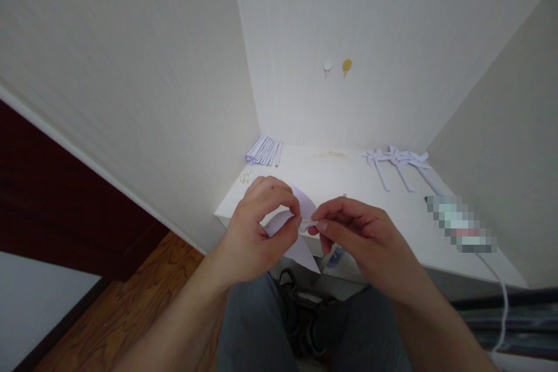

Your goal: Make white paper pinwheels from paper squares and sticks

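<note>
My left hand (260, 222) is closed around a folded white paper shape (300, 244), its pointed flaps sticking out above and below my fingers. My right hand (355, 232) pinches a thin pale stick or pin (307, 221) with thumb and forefinger, its tip touching the paper at my left fingertips. Both hands hover over the near edge of a small white table (331, 180), above my lap.
A bundle of rolled white paper sticks (264, 151) lies at the table's back left. Three finished paper pinwheels (399, 161) lie at the back right. Small pins (244, 177) are scattered at the left edge. A blurred object (460, 224) and white cable sit right. Walls enclose the table.
</note>
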A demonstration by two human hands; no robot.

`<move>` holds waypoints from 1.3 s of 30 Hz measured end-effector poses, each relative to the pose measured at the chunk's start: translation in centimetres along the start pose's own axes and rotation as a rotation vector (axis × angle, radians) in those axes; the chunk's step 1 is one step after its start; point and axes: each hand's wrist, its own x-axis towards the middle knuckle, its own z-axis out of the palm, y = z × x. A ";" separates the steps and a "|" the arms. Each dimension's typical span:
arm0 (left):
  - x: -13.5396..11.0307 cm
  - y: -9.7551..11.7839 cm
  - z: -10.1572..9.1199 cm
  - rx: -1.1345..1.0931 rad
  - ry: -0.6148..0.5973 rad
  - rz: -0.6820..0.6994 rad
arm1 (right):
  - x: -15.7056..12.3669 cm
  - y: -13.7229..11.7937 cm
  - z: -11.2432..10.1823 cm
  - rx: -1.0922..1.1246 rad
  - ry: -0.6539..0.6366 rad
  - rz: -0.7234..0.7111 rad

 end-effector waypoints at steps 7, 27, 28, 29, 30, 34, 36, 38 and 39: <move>-0.1 -0.2 0.1 0.137 0.050 0.054 | 0.2 0.3 0.1 0.038 0.020 0.008; -0.2 -0.5 0.7 0.293 -0.002 0.099 | -0.8 0.1 0.4 -0.161 0.113 -0.019; -0.2 -0.5 0.7 0.299 -0.015 0.094 | -0.8 0.2 0.4 -0.176 0.115 -0.020; -0.2 -0.5 0.7 0.305 -0.028 0.091 | -0.8 0.3 0.4 -0.192 0.115 -0.021; -0.2 -0.5 0.7 0.312 -0.043 0.090 | -0.8 0.4 0.3 -0.214 0.114 -0.024; -0.2 -0.8 0.8 0.335 -0.073 0.096 | -0.7 0.8 0.2 -0.350 0.106 -0.060; -0.1 -1.1 0.9 0.347 -0.077 0.085 | -0.6 1.0 0.2 -0.412 0.123 -0.080; 0.0 -1.3 1.1 0.358 -0.079 0.076 | -0.5 1.1 0.3 -0.441 0.145 -0.091; 0.1 -1.4 1.2 0.362 -0.081 0.076 | -0.4 1.1 0.3 -0.447 0.151 -0.091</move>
